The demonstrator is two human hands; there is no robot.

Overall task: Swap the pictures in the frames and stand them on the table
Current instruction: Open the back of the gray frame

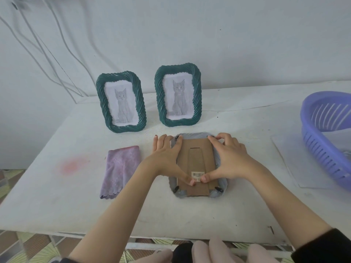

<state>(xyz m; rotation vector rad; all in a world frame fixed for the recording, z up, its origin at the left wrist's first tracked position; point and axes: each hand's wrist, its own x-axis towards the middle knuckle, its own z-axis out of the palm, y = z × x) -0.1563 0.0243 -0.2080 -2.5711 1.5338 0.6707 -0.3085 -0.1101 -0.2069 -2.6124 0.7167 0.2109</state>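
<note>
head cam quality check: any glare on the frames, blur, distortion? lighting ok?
Head view: flat, soft light with only faint shadows. No glare on the left green frame or right green frame, so both cat prints read fine. Strong wide-angle bending bows the table edges. The barcode sticker shows bars but its digits are unreadable. The pale shapes along the bottom edge are blurred.
</note>
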